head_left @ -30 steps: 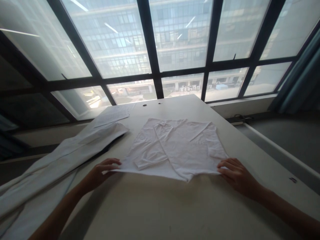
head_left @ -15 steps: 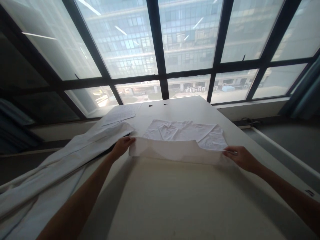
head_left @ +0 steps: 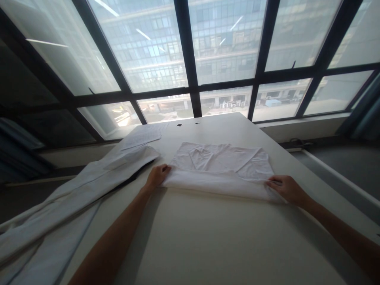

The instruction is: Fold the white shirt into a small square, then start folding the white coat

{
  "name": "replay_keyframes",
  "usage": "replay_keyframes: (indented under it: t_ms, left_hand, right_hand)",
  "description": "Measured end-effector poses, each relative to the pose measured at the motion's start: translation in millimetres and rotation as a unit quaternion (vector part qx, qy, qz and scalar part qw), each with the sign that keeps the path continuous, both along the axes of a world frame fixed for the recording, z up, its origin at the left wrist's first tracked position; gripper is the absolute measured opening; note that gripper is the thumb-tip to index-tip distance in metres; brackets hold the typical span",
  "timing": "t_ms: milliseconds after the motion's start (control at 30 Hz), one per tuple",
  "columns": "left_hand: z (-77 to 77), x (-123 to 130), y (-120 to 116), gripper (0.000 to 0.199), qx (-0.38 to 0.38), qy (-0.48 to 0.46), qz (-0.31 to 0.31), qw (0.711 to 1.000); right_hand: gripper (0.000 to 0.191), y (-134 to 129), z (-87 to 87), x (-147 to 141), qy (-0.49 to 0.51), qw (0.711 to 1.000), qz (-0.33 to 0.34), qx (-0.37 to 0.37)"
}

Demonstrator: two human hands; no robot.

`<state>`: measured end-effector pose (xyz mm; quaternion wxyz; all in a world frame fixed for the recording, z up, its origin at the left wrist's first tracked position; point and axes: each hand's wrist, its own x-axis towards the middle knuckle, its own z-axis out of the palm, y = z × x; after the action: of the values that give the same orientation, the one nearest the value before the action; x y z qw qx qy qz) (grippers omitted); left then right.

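Note:
A white cloth garment [head_left: 222, 158] lies across the white table [head_left: 213, 233], its near part folded back over the rest in a long band. My left hand [head_left: 158, 175] pinches the left end of that folded edge. At the right end, my right hand [head_left: 285, 188] grips the same edge between thumb and fingers. The far part of the garment lies flat with creases. Which kind of garment it is cannot be made out.
To the left, a long pile of white fabric [head_left: 97, 178] runs along the table, with a dark layer under its edge. Printed paper sheets [head_left: 142, 134] lie behind it. Large framed windows [head_left: 192, 91] stand beyond the table's far end.
The edge held by both hands has come down onto the garment. My left hand has moved right and a little nearer; my right hand has shifted slightly right.

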<state>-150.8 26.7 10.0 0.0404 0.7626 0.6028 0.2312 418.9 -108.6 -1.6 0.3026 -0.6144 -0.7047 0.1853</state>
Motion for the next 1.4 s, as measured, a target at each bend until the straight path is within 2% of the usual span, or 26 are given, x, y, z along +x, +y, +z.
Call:
replay_keyframes:
  t_ms: [133,367,467,533,600,667,733,833,933,1067,1133,1233,1400]
  left_hand:
    - [2.2,0,-3,0.044,-0.009,0.054,0.034,0.998]
    - [3.3,7,-5,0.046,-0.008,0.073,0.082,0.994]
    - [4.6,8,-6,0.041,-0.031,0.098,0.088,0.991]
    - [9.2,11,-7,0.036,-0.004,0.104,0.083,0.991]
    - [15.7,22,-12,0.037,0.066,0.105,0.060,0.990]
    - [20.4,42,-23,0.042,0.116,0.107,-0.001,0.987]
    - [20.1,69,-39,0.047,0.097,0.113,-0.095,0.984]
    - [10.8,106,-65,0.054,0.009,0.146,-0.216,0.965]
    - [0.5,124,-79,0.057,-0.054,0.180,-0.243,0.952]
    - [-4.4,123,-79,0.058,-0.078,0.191,-0.229,0.951]
    - [-4.4,121,-77,0.058,-0.079,0.190,-0.228,0.952]
    - [-4.1,121,-78,0.057,-0.077,0.186,-0.232,0.952]
    - [-5.5,126,-79,0.056,-0.076,0.184,-0.214,0.956]
  right_hand:
    - [0.038,0,1.6,0,0.004,1.000,0.003,0.005]
    - [0.036,0,5.7,2,0.011,1.000,-0.009,0.022]
    - [0.036,1,3.9,1,0.001,1.000,-0.008,0.024]
    - [0.038,1,1.3,0,-0.009,1.000,-0.009,0.022]
    - [0.038,2,-1.6,-1,-0.018,1.000,-0.014,0.020]
    - [0.038,3,-4.6,-2,-0.024,0.999,-0.023,0.019]
    - [0.037,4,-8.2,-1,-0.034,0.999,-0.036,0.020]
    - [0.036,6,-15.3,4,-0.063,0.996,-0.056,0.026]
    - [0.034,5,-21.3,10,-0.111,0.991,-0.066,0.033]
    - [0.031,-2,-16.2,5,-0.200,0.971,-0.102,0.077]
    - [0.035,-5,-7.8,-12,-0.214,0.962,-0.103,0.134]
    - [0.042,-7,5.5,-61,-0.181,0.964,-0.029,0.191]
    - [0.051,9,12.0,-183,-0.168,0.968,0.120,0.140]
